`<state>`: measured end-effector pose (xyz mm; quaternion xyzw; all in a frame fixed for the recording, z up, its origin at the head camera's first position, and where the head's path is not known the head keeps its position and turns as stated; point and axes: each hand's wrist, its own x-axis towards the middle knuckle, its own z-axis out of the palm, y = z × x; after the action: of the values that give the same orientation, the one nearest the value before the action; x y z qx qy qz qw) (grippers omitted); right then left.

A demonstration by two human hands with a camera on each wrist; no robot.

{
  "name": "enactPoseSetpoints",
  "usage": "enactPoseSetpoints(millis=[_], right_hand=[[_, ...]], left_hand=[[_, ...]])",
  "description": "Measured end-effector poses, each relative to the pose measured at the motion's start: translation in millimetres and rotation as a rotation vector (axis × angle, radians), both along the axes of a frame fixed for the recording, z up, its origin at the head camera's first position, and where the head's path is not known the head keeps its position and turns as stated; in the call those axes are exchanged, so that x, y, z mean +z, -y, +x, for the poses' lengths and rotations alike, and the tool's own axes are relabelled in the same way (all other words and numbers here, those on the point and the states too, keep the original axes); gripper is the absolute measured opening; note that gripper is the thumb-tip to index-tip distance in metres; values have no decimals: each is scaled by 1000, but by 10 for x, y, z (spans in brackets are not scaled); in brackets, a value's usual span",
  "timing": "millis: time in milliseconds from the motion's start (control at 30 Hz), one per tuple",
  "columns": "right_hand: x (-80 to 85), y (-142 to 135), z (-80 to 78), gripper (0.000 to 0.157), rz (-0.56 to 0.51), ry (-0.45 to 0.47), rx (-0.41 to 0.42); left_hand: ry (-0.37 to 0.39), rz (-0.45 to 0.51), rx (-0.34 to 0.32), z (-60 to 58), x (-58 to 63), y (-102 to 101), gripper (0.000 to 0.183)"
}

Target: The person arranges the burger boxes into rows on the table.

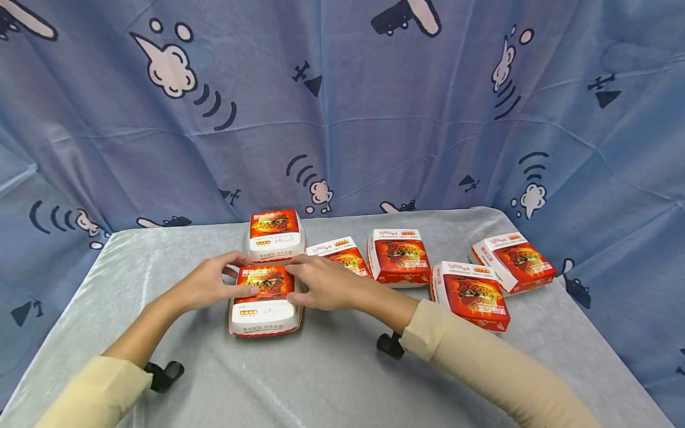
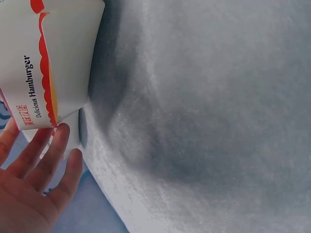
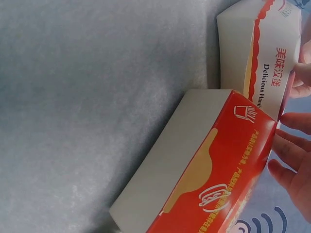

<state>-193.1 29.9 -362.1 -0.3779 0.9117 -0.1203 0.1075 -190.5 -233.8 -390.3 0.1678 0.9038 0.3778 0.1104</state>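
A closed hamburger box (image 1: 267,318), white with a red burger picture on its lid, sits on the table between my two hands. At its left my left hand (image 1: 214,282) rests with the thumb over the lid and the other fingers by the far edge. My right hand (image 1: 326,285) touches the lid's right side from above. In the left wrist view, loosely extended left fingers (image 2: 46,160) reach the end of the box (image 2: 24,82). Extended right fingers (image 3: 289,150) lie along the box edges in the right wrist view.
A matching box (image 1: 275,235) stands directly behind. To the right are a partly covered box (image 1: 348,258) by my right wrist, then boxes at back centre (image 1: 401,255), front right (image 1: 473,294) and far right (image 1: 516,261). A blue curtain (image 1: 342,119) hangs beyond the grey-covered table (image 1: 214,380).
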Motion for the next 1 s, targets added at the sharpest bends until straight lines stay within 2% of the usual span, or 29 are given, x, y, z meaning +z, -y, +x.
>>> enactPoseSetpoints(millis=[167, 400, 567, 667, 833, 1000], right_hand=[[3, -28, -9, 59, -38, -12, 11], [45, -142, -66, 52, -127, -50, 12], [95, -280, -148, 52, -163, -71, -28], [118, -371, -207, 53, -163, -53, -70], [123, -518, -304, 54, -139, 1, -156], [63, -636, -391, 55, -105, 19, -189]], left_hand=[[-3, -19, 23, -8, 8, -6, 58], [-75, -1, 74, -21, 38, -13, 56], [-136, 14, 128, -30, 86, -51, 56], [-158, 18, 147, -34, 119, -101, 57], [-193, 32, 148, -47, 153, -190, 53], [-211, -7, 107, -70, 149, -244, 52]])
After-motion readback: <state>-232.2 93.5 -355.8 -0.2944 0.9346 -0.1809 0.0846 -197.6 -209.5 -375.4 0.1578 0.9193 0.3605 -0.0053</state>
